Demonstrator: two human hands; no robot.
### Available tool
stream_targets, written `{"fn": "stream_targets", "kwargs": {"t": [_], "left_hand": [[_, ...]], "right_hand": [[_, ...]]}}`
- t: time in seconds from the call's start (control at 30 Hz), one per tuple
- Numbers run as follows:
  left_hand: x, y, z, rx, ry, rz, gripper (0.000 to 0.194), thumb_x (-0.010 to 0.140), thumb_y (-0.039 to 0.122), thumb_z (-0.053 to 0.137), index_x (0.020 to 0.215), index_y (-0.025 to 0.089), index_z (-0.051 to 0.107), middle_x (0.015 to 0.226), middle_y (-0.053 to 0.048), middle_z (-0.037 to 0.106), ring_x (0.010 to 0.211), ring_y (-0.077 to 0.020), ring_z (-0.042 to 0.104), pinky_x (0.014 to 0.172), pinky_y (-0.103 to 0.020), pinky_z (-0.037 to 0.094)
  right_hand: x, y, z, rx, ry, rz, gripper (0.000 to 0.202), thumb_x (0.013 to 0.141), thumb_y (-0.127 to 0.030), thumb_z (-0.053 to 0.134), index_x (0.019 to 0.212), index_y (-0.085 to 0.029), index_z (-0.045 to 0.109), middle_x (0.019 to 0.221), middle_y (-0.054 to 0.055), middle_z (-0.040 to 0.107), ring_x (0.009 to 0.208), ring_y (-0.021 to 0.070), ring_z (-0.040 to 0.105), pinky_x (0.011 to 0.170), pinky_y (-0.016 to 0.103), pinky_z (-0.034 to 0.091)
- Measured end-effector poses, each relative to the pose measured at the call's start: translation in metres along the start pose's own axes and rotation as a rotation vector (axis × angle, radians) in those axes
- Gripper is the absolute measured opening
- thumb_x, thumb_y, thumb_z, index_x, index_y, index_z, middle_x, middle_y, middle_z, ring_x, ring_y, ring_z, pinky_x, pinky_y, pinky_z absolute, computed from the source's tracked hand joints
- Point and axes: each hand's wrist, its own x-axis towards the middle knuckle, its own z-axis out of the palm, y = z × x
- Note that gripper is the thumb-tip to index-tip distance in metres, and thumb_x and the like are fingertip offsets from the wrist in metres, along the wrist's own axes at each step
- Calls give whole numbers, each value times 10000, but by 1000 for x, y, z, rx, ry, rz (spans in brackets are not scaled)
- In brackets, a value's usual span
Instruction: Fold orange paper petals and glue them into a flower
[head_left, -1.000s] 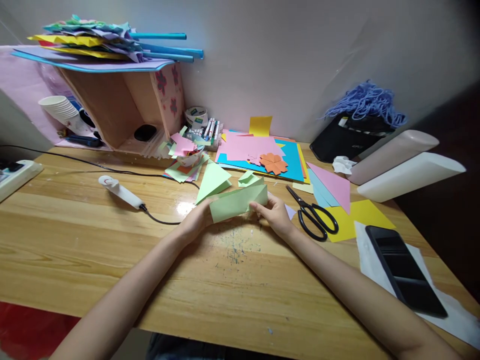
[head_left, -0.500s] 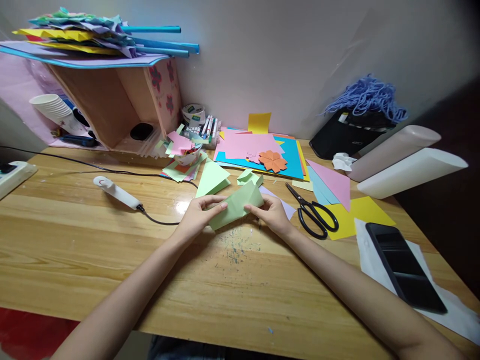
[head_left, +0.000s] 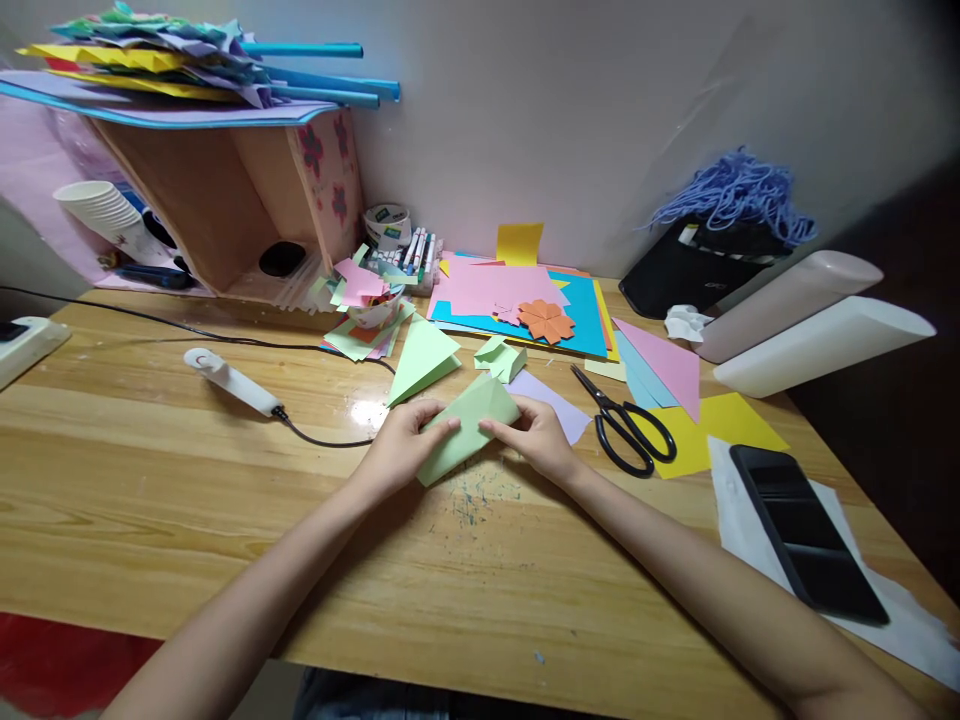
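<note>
A folded piece of light green paper (head_left: 469, 425) is held between both hands over the middle of the wooden table. My left hand (head_left: 409, 440) pinches its left edge, thumb on top. At its right end my right hand (head_left: 536, 435) grips it, thumb pressed on the face and fingers behind. Just beyond lie a folded green triangle (head_left: 424, 358), a small folded green piece (head_left: 499, 358) and a lilac sheet (head_left: 551, 403). Black-handled scissors (head_left: 626, 425) rest right of my right hand.
A white corded tool (head_left: 232, 382) lies left. Behind are a scrap-filled cup (head_left: 375, 312), coloured sheets with an orange paper flower (head_left: 546, 322), and a decorated box (head_left: 330, 190). A phone (head_left: 810, 535), yellow paper (head_left: 731, 430) and white rolled tubes (head_left: 825, 345) are at right.
Both hands have lowered the green paper slightly toward me. It now looks flatter, its right part folded down, and more of the lilac sheet shows behind it.
</note>
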Motion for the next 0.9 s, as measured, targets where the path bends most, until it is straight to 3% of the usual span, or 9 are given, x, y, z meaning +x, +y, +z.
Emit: {"fn": "stream_targets", "kwargs": {"t": [0.17,0.37,0.6,0.73,0.9], "left_hand": [[0,3,3,54,46,-9,303,797,383,467,754,134,635,698,-16,588,654,-141,481,574,-225,349],[0,3,3,56,18,22,327,805,396,440,691,135,601,655,-3,535,625,-131,442,560,-227,328],[2,2,3,55,17,-3,343,810,403,418,576,157,460,563,27,414,560,-112,369,519,-227,279],[1,4,3,25,9,-20,343,800,409,433,561,165,414,553,32,379,549,-108,349,508,-227,274],[1,0,3,-22,-32,-48,332,791,418,443,579,163,451,556,26,393,550,-113,361,499,-227,286]], "right_hand": [[0,-2,1,-34,-6,22,278,672,-412,657,694,-144,584,605,-7,469,553,108,412,486,219,342],[1,-1,1,-47,-1,17,278,673,-414,658,712,-149,585,611,-11,468,559,108,408,490,219,337],[1,-2,1,-6,-32,6,273,721,-426,619,720,-160,558,627,-21,461,562,101,406,498,216,336],[3,-1,-1,80,44,1,263,785,-439,540,738,-181,526,654,-18,479,559,100,435,497,212,362],[8,3,-3,111,100,2,272,702,-416,644,669,-167,539,664,-2,545,609,113,494,557,231,411]]}}
